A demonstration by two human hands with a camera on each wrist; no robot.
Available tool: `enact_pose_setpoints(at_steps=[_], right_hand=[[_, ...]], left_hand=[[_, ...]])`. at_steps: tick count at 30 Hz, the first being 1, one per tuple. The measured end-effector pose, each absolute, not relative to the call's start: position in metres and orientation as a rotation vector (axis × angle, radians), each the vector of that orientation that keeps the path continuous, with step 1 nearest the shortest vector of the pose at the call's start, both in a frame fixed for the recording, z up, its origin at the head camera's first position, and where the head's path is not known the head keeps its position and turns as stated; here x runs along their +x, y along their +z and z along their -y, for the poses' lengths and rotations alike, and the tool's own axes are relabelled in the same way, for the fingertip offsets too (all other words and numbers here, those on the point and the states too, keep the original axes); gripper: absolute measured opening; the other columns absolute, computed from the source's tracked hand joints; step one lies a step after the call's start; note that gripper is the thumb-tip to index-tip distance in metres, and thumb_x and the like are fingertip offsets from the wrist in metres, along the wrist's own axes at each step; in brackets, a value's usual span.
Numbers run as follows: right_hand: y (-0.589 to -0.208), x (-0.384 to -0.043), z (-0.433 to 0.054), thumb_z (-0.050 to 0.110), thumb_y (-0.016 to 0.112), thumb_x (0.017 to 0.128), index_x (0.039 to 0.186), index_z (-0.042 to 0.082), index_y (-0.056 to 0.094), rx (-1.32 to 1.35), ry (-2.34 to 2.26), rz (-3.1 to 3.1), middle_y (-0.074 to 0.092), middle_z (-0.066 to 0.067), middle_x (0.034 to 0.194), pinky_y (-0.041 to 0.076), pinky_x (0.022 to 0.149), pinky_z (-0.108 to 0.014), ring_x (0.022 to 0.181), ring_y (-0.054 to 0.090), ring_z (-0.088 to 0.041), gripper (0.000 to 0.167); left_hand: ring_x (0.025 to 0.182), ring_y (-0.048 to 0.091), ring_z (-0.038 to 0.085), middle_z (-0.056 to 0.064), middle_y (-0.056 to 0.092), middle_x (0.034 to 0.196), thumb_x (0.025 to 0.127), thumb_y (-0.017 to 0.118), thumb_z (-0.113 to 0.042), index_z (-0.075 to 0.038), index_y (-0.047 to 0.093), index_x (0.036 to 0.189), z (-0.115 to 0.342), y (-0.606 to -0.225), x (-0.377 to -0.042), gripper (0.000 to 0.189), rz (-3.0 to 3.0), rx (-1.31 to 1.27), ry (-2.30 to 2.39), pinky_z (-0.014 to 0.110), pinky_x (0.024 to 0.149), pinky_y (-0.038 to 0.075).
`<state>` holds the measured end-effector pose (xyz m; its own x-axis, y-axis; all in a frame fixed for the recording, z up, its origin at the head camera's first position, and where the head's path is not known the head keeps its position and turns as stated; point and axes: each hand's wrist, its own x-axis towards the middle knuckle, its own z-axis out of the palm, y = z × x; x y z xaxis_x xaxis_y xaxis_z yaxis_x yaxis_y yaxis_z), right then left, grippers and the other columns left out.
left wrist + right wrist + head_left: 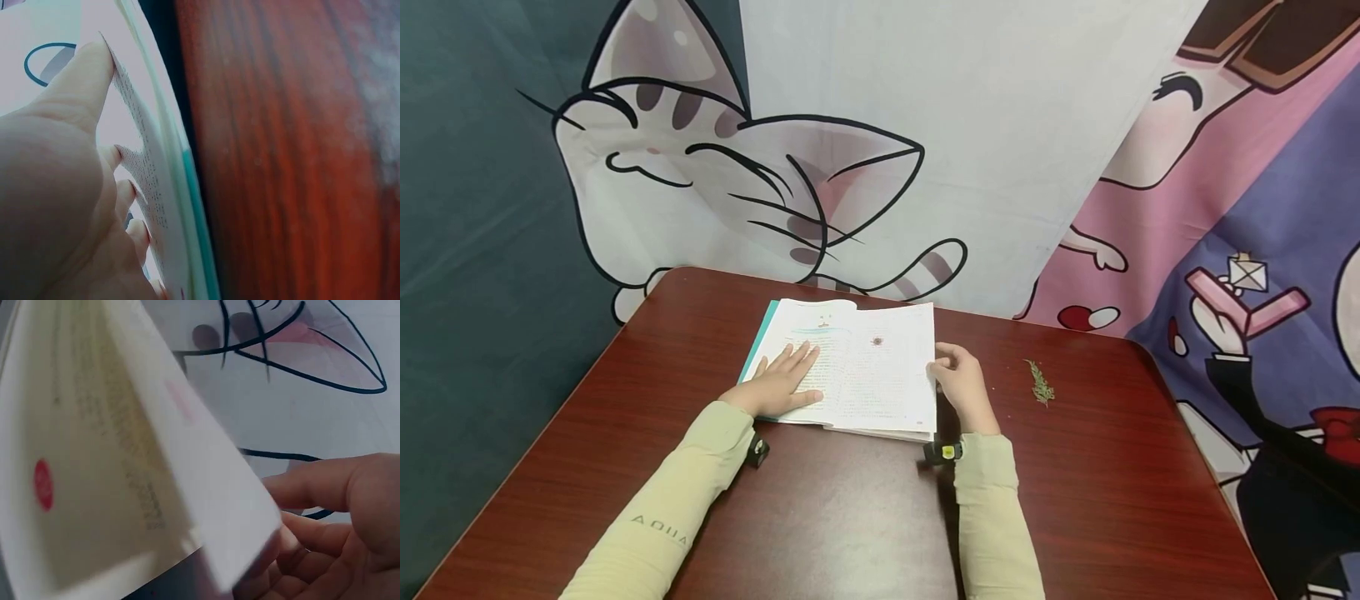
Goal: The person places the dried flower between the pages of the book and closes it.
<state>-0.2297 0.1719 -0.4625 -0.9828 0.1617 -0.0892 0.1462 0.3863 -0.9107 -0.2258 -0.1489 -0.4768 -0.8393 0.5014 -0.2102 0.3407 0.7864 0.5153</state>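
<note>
Bottom of frame: two pale yellow-green sleeves (651,517), a small dark device at each wrist, over the reddish-brown bench (835,525). Hands apart, at either side of the book. Left hand (778,387), left of centre: palm down, fingers spread, resting on the left page. Right hand (964,386), right of centre: fingers curled, pinching a page (228,512) at the book's right edge; right wrist view has that page lifted off the one beneath. Book (883,379) lies spread at mid-frame, teal cover showing along the left. Green sprig (1041,383) further right, well apart. Behind: cartoon-cat backdrop (985,108).
</note>
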Motion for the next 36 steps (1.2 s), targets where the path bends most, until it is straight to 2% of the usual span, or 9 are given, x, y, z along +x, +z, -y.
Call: enact_pose_setpoints(at_steps=[3,9,15,20,24,29,32,36], right_hand=[[-0.460,-0.229,-0.172,0.008,0.059,0.097,0.132,0.001,0.064,-0.281,1.807,2.512,0.065,-0.011,0.093,0.051,0.061,-0.026,0.071,0.057,-0.016,0.037],[-0.458,-0.228,-0.170,0.006,0.053,0.100,0.126,0.001,0.068,-0.230,2.025,2.315,0.067,-0.012,0.100,0.053,0.067,-0.028,0.078,0.060,-0.018,0.029],[-0.468,-0.231,-0.164,0.005,0.057,0.102,0.127,-0.006,0.063,-0.156,2.191,2.240,0.067,-0.009,0.101,0.053,0.070,-0.024,0.082,0.063,-0.013,0.028],[-0.475,-0.229,-0.150,0.011,0.058,0.102,0.135,-0.002,0.059,-0.016,2.188,2.288,0.067,-0.015,0.111,0.054,0.071,-0.025,0.087,0.064,-0.013,0.035],[-0.476,-0.223,-0.136,0.009,0.058,0.101,0.140,0.002,0.055,0.187,2.155,2.331,0.063,-0.021,0.122,0.052,0.086,-0.030,0.102,0.059,-0.017,0.040],[-0.482,-0.217,-0.123,0.014,0.057,0.101,0.146,0.003,0.046,0.276,2.091,2.436,0.054,-0.018,0.136,0.035,0.113,-0.040,0.125,0.049,-0.022,0.047],[-0.488,-0.218,-0.115,0.015,0.058,0.100,0.149,0.002,0.041,0.274,2.081,2.497,0.050,-0.018,0.141,0.028,0.118,-0.046,0.132,0.046,-0.027,0.053],[-0.492,-0.224,-0.105,0.019,0.061,0.098,0.150,0.004,0.043,0.308,2.062,2.537,0.051,-0.017,0.143,0.028,0.118,-0.049,0.135,0.046,-0.030,0.057]], left_hand=[[0.153,0.002,0.046,0.021,0.007,0.168,0.104,0.052,-0.046,-0.003,0.013,0.162,0.148,-0.477,-0.225,0.082,-2.647,0.643,0.654,0.072,0.115,-0.001],[0.152,0.002,0.048,0.023,0.007,0.168,0.103,0.054,-0.047,-0.001,0.014,0.162,0.149,-0.477,-0.226,0.084,-2.651,0.653,0.666,0.072,0.115,-0.001],[0.153,0.003,0.047,0.022,0.008,0.168,0.104,0.054,-0.045,-0.002,0.014,0.162,0.147,-0.476,-0.227,0.083,-2.648,0.651,0.664,0.072,0.115,-0.001],[0.153,0.003,0.047,0.022,0.008,0.168,0.104,0.053,-0.046,-0.002,0.014,0.162,0.145,-0.475,-0.228,0.082,-2.651,0.645,0.651,0.072,0.115,-0.001],[0.153,0.003,0.047,0.022,0.008,0.168,0.104,0.052,-0.045,-0.002,0.014,0.162,0.145,-0.476,-0.229,0.082,-2.652,0.640,0.643,0.073,0.115,0.000],[0.153,0.004,0.047,0.023,0.009,0.168,0.103,0.052,-0.049,-0.002,0.014,0.162,0.144,-0.478,-0.229,0.084,-2.640,0.652,0.652,0.073,0.115,0.001],[0.153,0.002,0.047,0.023,0.008,0.168,0.102,0.051,-0.053,-0.003,0.014,0.162,0.146,-0.481,-0.230,0.087,-2.634,0.655,0.665,0.073,0.115,0.000],[0.154,-0.001,0.044,0.020,0.006,0.169,0.101,0.049,-0.058,-0.006,0.012,0.163,0.149,-0.487,-0.232,0.089,-2.636,0.652,0.669,0.072,0.115,-0.002]])
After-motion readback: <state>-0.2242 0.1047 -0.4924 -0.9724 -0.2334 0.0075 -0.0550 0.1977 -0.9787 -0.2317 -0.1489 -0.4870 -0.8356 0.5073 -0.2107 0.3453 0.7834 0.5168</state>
